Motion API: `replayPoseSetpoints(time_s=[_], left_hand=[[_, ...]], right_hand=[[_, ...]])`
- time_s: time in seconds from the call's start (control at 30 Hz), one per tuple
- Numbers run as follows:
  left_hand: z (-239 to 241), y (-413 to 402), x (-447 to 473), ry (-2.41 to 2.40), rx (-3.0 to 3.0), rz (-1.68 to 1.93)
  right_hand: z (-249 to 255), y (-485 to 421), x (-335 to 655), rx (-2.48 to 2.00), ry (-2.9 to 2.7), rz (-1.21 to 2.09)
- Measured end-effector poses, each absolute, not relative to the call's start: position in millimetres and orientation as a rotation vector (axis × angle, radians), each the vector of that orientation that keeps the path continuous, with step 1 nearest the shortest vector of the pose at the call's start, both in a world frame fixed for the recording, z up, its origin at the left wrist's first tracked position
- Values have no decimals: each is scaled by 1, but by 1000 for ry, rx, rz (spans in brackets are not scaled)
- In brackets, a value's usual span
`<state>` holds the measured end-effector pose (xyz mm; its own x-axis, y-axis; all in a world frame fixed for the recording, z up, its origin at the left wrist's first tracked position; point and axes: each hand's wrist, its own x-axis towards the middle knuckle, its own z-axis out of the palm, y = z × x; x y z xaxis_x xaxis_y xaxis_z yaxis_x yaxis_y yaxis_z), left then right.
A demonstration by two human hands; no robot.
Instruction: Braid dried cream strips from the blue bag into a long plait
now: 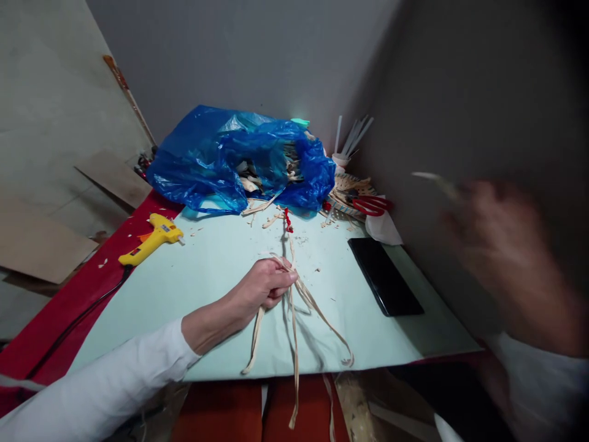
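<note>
One yellow glue gun [153,239] lies at left on the table [216,248], above which the left hand [263,283] pinches pale strands [295,344], apparently gathered toward a red tie [288,222] but their tails [293,420] loose and seemingly unfinished, as the blurred right hand [499,239] grasps a pale strip [426,176].

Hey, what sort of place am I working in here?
Probably a small handicraft corner, though whether in a home or a workshop isn't clear. A corded yellow glue gun and red-handled scissors lie around, and your left hand holds pale fibre strips.
</note>
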<state>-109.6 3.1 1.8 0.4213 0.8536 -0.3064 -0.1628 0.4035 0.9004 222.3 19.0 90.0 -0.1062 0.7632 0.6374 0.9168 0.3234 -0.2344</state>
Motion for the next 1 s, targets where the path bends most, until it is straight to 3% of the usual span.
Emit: replayPoseSetpoints(time_s=[0.07, 0.2, 0.37, 0.53, 0.83, 1.0], left_hand=[[2, 3, -110, 905, 951, 765], [1, 2, -109, 928, 1007, 800], [-2, -1, -108, 959, 1059, 915], [-4, 0, -106, 986, 1033, 954], [2, 0, -110, 958, 1081, 823], [2, -1, -110, 918, 1067, 857]], right_hand=[[77, 29, 171, -1544, -2017, -375], [53, 12, 87, -1225, -2206, 335], [36, 6, 40, -1094, -2225, 507], [32, 12, 34, -1062, -2125, 620], [30, -12, 78, -1111, -1518, 1103], [17, -29, 71, -1287, -1642, 969]])
